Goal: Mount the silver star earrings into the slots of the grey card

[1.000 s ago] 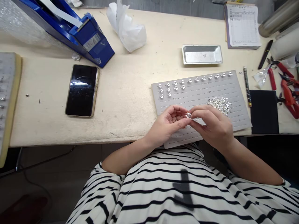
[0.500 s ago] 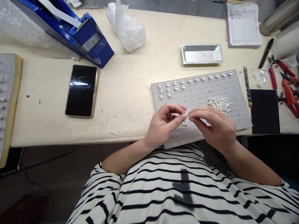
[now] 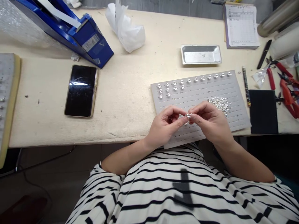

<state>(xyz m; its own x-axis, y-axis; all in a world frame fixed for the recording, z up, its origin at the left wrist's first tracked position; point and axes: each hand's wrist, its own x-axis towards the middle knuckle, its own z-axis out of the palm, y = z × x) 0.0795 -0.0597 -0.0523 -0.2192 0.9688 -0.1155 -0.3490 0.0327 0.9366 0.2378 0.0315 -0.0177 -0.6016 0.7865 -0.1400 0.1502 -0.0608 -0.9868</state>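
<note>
Between my fingertips is a small silver ring [image 3: 187, 115] with a decorated top. My left hand [image 3: 167, 123] pinches it from the left, and my right hand [image 3: 211, 121] grips it from the right. Both are above a grey slotted foam ring board [image 3: 198, 93]. Several silver rings [image 3: 175, 88] sit upright in its upper slots, filling the top row and starting the rows below at the left. A heap of thin silver pieces [image 3: 220, 105] lies on the board's right part, just beyond my right hand. Fingers partly hide the held ring.
A phone [image 3: 81, 91] and a blue tape dispenser [image 3: 98, 46] are at the left. Behind the board stands a metal tray [image 3: 201, 54]. A black pad [image 3: 263, 112], a pen [image 3: 246, 86] and red-handled pliers [image 3: 288, 95] lie at the right. Another foam board [image 3: 7, 102] is far left.
The ring between my fingers has turned, so its decorated top now shows instead of its open loop. My right hand has shifted slightly left and its fingers are more curled.
</note>
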